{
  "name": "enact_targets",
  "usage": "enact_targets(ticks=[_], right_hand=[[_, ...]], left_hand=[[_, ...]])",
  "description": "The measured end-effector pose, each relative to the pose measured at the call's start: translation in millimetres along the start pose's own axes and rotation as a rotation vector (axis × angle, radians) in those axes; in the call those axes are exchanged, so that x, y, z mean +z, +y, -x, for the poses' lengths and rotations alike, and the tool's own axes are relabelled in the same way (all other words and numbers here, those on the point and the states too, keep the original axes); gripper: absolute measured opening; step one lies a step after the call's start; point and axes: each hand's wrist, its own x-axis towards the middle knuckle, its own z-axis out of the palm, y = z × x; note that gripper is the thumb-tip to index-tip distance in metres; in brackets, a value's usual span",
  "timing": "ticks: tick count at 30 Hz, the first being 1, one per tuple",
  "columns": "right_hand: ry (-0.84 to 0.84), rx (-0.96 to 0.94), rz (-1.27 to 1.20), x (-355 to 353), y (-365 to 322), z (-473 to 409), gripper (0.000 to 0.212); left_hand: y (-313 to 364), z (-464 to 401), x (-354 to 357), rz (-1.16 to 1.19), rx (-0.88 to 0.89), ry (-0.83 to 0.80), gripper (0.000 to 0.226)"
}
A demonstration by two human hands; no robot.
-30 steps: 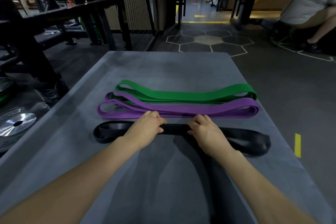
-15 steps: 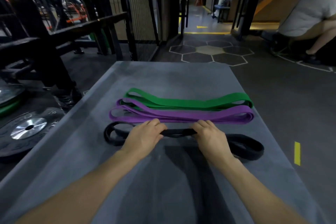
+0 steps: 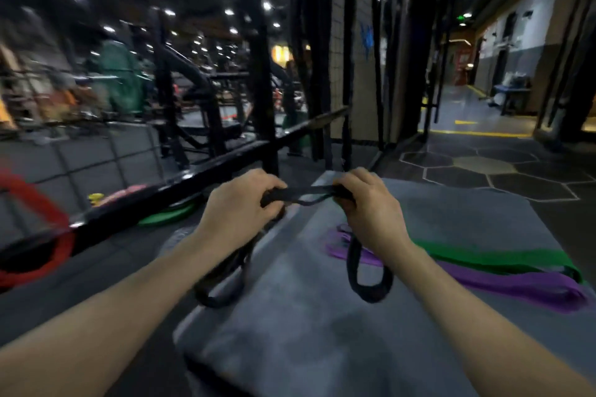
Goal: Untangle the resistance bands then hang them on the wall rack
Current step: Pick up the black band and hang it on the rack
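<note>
black band (image 3: 303, 196) lifted clear of the grey mat (image 3: 290, 316), gripped near its middle by left hand (image 3: 240, 206) and right hand (image 3: 367, 203), fingers curled tight round it, a loop dangling below each fist. purple band (image 3: 503, 282) and green band (image 3: 496, 257) lying side by side on the mat, to the right. no wall rack clearly in view; much blurred. likely risks: dangling loops snagging the dark bar (image 3: 180, 184) or dragging the purple band along, re-tangling.

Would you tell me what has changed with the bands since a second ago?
Both the left hand and right hand have lifted the black band off the grey mat; its ends now dangle. The purple band and green band stay lying there.
</note>
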Motion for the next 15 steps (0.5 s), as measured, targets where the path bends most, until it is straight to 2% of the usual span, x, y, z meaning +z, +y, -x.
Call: enact_targets(ticks=[7, 15], right_hand=[[0.02, -0.267, -0.078, 15.5, -99.0, -49.8, 0.025], [0.07, -0.296, -0.294, 34.6, -183.7, -91.7, 0.022]], left_hand=[[-37.7, 24.3, -116.8, -0.092, -0.179, 0.184, 0.022], [-64.1, 40.3, -189.4, -0.131, -0.282, 0.351, 0.021]])
